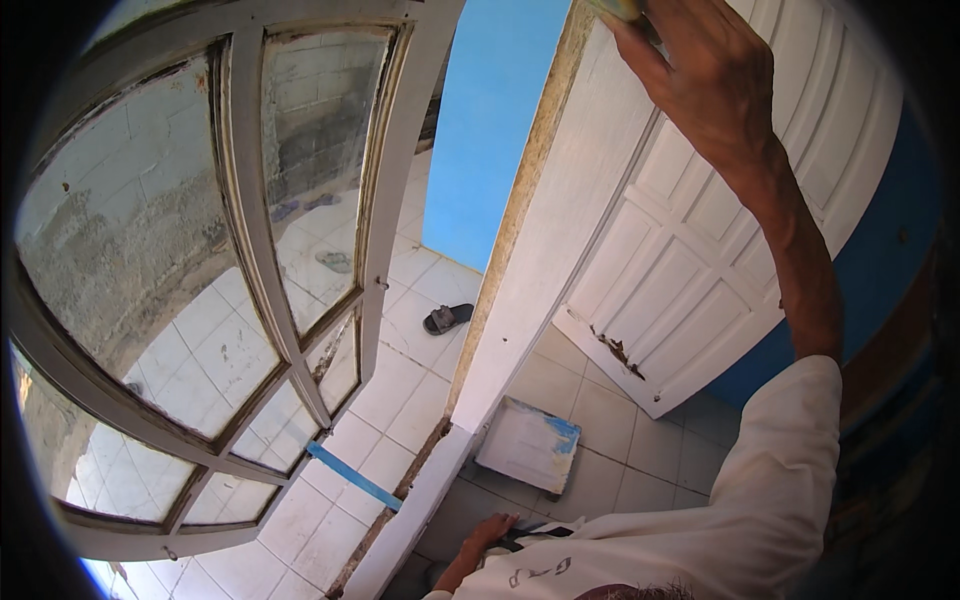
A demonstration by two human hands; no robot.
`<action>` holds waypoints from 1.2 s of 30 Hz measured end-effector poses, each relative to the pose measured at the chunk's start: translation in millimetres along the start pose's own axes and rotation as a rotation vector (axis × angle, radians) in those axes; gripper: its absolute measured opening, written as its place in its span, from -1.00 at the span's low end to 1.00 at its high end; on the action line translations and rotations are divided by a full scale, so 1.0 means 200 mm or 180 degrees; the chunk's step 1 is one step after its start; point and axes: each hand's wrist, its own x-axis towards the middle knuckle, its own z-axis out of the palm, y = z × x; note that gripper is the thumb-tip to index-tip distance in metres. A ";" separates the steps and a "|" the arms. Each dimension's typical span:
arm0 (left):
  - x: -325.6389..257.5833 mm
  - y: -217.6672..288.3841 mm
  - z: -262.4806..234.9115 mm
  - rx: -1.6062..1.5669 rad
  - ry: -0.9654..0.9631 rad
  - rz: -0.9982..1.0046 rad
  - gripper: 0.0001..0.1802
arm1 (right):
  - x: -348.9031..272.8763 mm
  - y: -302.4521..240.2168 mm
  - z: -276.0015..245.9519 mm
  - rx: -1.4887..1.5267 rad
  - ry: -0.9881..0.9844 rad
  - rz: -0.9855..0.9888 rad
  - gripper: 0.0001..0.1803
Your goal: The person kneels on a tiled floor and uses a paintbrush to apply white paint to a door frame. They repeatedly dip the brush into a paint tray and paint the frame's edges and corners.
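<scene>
My right hand (pixel 715 75) is raised at the top, beside the white-painted door frame post (pixel 545 230). Its fingers are closed around a yellow-green thing (pixel 620 8), mostly cut off by the upper edge, so its kind does not show. Down low, my left hand (pixel 488 530) rests near my body beside something dark, with its fingertips partly hidden. Just beyond that hand lies a white paint tray (pixel 528 447) with blue paint smears along one side. Bare, rough brown material runs along the post's left edge.
A window sash (pixel 235 240) with worn grey framing stands open at the left. A white panelled door (pixel 700 260) stands at the right. One dark sandal (pixel 447 319) lies on the tiled floor (pixel 350 440). A blue strip (pixel 352 477) spans from the sash to the sill.
</scene>
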 end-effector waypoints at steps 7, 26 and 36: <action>0.12 -0.04 -0.01 0.0023 -0.0328 0.0097 -0.14 | -0.40 -0.28 -0.02 0.0178 -0.0560 -0.1049 -0.90; 0.07 0.03 -0.09 0.0175 -0.0304 -0.0009 -0.08 | 0.31 0.53 -0.03 0.0307 -0.0213 0.0815 -0.75; 0.08 -0.01 -0.04 0.0218 -0.0119 0.0003 -0.08 | -0.18 0.14 0.03 -0.0669 -0.0282 -0.1124 -0.84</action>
